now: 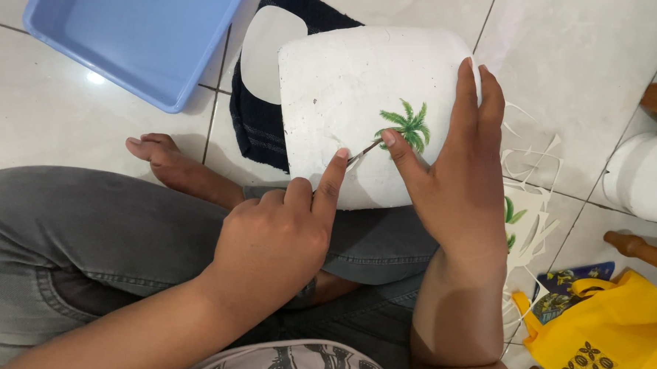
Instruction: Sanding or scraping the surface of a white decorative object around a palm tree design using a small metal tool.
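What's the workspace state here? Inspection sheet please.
Surface: white tiled floor; person sits on it.
Job's things: white slab on lap, green palm-tree picture on it; thin tool at its edge.
Clutter: cut paper scraps, blue tub, dark cloth, yellow bag.
Grippers: left hand holds the tool; right hand steadies slab.
Cables: nothing seen.
Surroundings: white container, wooden handle.

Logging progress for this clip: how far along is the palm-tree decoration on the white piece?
Done: the green palm tree has its fronds on the white slab. In hand: the left hand holds a thin tool at the trunk, while the right hand steadies the slab, thumb by the motif. Left: most of the slab is bare; cut paper scraps with more green motifs lie beside it.
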